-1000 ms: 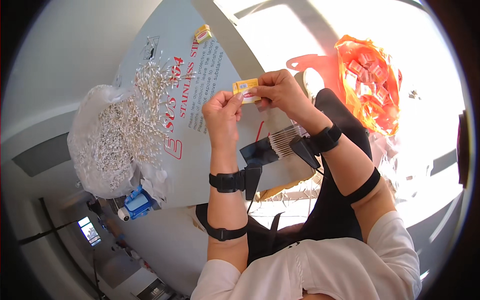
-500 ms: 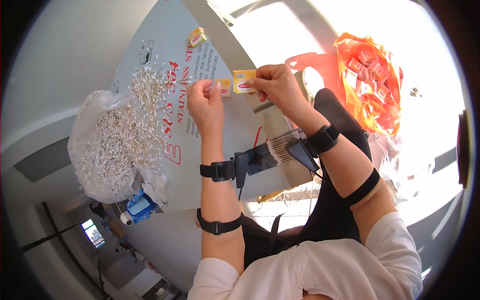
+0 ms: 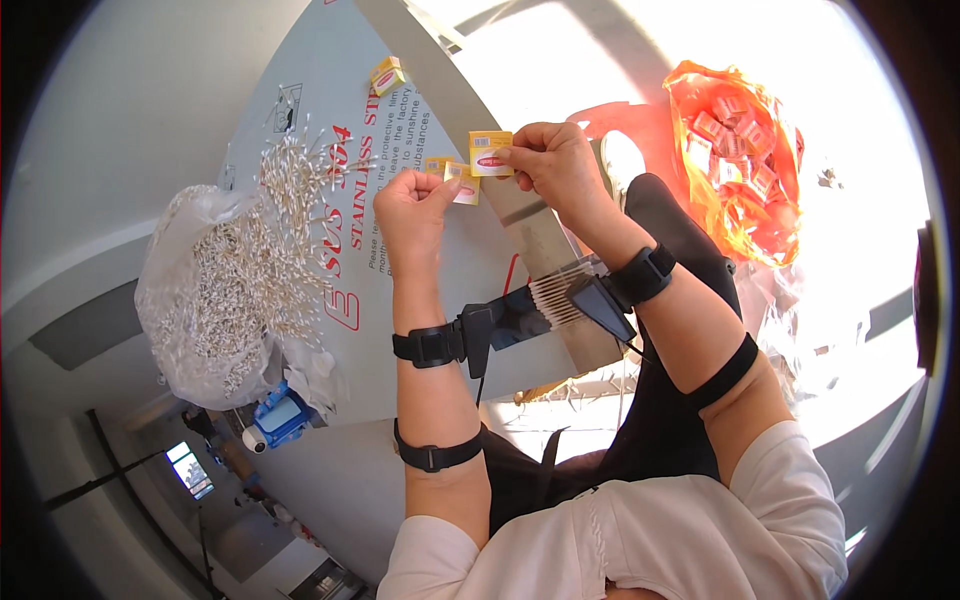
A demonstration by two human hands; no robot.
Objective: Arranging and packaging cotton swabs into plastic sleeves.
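Observation:
My left hand (image 3: 410,215) pinches a small yellow-and-white box (image 3: 464,190) between thumb and fingers. Another yellow piece (image 3: 436,164) shows just past those fingertips; whether it belongs to the same box I cannot tell. My right hand (image 3: 560,172) grips a small yellow box (image 3: 488,143) with a red oval label, thumb on its front. The two boxes meet or overlap at their edges, above the film-covered metal sheet. Farther up the sheet stands one more yellow box (image 3: 387,77). Many loose cotton swabs (image 3: 290,190) spread left of my left hand.
A clear plastic bag (image 3: 190,290) spills swabs onto the printed sheet (image 3: 400,390). At right, an orange bag (image 3: 690,100) holds several small boxes. Swabs lie in a row on a dark strip (image 3: 522,318) near my wrists. A blue device (image 3: 280,412) sits at the sheet's lower left edge.
My left hand's box has turned and shifted right, now against the other box. The box in my right hand has risen slightly. A yellow piece now shows beyond my left fingertips.

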